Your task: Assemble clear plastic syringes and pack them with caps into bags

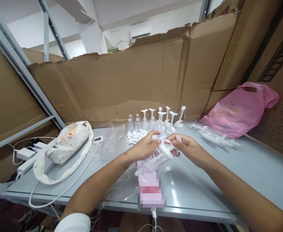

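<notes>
Both hands are up near the middle of the frame, working on the same thing; the left hand (145,146) and right hand (189,146) each have their fingers pinched onto a clear plastic bag of white pump tubes (157,158), left gripping its upper left edge, right clamped on the upper right end; the bag hangs tilted between them, just above the grey table (228,180).

Right under the bag, lower centre, lies something pink (151,188), partly blurred out, so can't tell what it is; it sits on a sheet of clear plastic film (122,190).

Behind the hands, centre of frame, there's a cluster of small clear bottles (137,124), a few with white pump heads (166,117) standing up on them; a little pile of white caps (134,137) sits just in front of the bottles.

Left side of the frame: a floral fabric pouch (67,145) with a long strap, plus white chargers and cables (25,158) near the table edge; right side, a pink plastic bag (240,108) slumped against the cardboard wall (131,83), with a clear packet of parts (216,135) just in front of it.
</notes>
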### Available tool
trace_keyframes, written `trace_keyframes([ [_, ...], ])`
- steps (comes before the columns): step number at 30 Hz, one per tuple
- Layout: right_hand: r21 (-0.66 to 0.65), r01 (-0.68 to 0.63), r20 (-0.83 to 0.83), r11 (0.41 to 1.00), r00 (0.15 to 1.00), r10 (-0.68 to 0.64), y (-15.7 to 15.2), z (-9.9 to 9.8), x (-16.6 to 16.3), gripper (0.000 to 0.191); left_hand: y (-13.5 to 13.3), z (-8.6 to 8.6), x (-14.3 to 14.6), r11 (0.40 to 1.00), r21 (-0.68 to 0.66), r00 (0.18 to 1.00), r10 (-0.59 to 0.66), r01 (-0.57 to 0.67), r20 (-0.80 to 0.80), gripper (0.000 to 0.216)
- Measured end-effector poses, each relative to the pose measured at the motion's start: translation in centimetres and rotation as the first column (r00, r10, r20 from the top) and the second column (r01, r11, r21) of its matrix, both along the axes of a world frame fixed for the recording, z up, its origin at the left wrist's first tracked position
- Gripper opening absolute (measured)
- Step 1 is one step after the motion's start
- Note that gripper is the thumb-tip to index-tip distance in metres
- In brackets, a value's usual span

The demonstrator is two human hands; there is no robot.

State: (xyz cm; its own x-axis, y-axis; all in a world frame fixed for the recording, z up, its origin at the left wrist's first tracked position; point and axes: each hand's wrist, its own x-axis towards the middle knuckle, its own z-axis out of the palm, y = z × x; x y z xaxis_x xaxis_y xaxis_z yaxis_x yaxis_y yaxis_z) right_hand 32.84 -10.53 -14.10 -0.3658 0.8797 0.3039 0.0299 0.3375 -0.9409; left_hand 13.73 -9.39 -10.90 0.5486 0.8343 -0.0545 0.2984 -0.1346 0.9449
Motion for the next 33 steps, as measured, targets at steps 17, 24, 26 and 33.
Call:
trace_keyframes([
  [17, 0.281, 0.012, 0.29, 0.96, 0.952, -0.097, -0.5, 0.3, -0.1, 0.028, 2.6, 0.5, -2.6, 0.965, -0.054, 0.964, -0.261, 0.258, -0.047, 0.047],
  [24, 0.58, 0.046, 0.425, 0.813, 0.834, -0.351, -0.9, 0.0, -0.3, 0.02, 1.4, 0.5, -0.7, 0.994, 0.079, 0.989, -0.062, 0.073, -0.135, 0.033],
  [26, 0.614, 0.063, 0.448, 0.786, 0.793, -0.414, -1.3, -0.1, -0.6, 0.02, 0.7, 0.7, -0.3, 0.965, 0.26, 0.985, 0.009, 0.036, -0.17, 0.034],
  [33, 0.737, 0.151, 0.372, 0.659, 0.724, -0.581, -1.8, 0.8, -1.5, 0.024, -2.7, 3.8, 0.8, 0.799, 0.6, 0.942, 0.17, 0.04, -0.29, 0.038],
])
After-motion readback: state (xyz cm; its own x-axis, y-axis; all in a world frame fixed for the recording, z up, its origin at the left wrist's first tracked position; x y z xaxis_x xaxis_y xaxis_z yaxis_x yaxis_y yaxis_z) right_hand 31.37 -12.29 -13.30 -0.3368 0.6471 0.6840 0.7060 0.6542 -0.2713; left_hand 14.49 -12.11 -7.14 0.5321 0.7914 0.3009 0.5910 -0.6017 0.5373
